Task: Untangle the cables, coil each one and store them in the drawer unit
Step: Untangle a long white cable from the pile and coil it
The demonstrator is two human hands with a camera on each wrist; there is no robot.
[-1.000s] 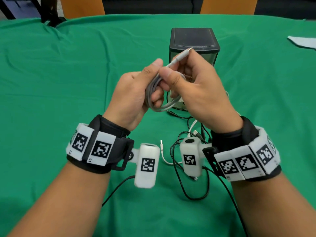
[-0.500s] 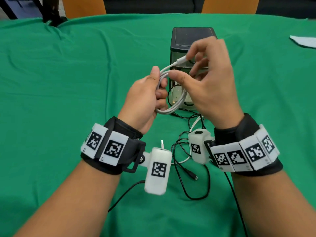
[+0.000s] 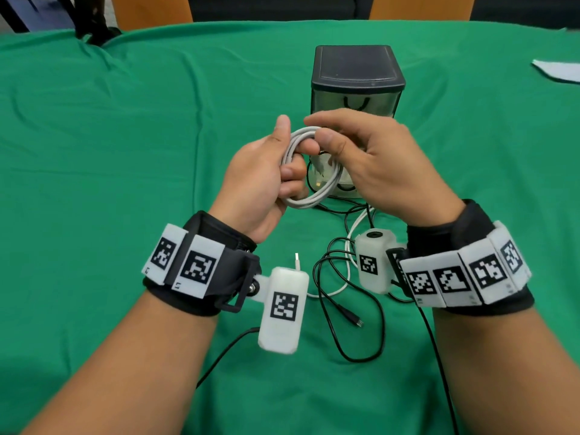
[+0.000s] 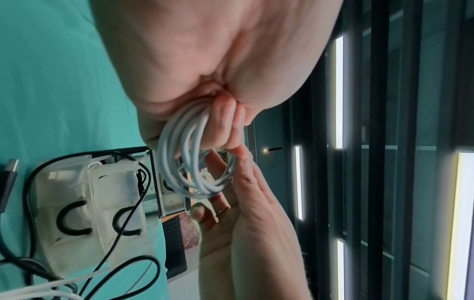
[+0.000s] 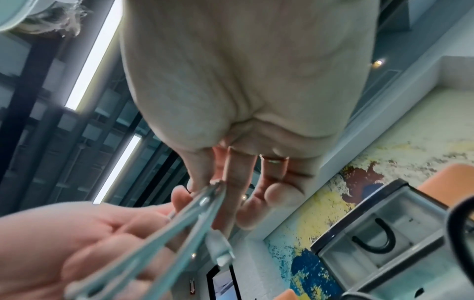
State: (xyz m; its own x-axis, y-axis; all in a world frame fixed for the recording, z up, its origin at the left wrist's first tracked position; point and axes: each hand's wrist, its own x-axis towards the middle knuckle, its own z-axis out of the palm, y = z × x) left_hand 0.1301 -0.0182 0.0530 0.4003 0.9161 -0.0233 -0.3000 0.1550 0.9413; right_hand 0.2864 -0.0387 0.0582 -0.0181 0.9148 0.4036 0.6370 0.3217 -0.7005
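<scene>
loose cables (image 3: 342,296) before drawer unit (image 3: 356,73), seemingly blocking approach

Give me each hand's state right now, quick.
Left hand: closed, gripping the coiled white cable.
Right hand: thumb and forefinger pinch the top of the same coil; other fingers loose.

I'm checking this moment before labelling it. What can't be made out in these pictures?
- Head view: the hands hide the lower drawers of the drawer unit; open or shut is unclear there.
- Head view: the right hand covers its own grip on the white coil.
- Right wrist view: the coil is blurred.
- Head view: the black cable runs under the right wrist.
- Left wrist view: the left hand hides most of the table.
</scene>
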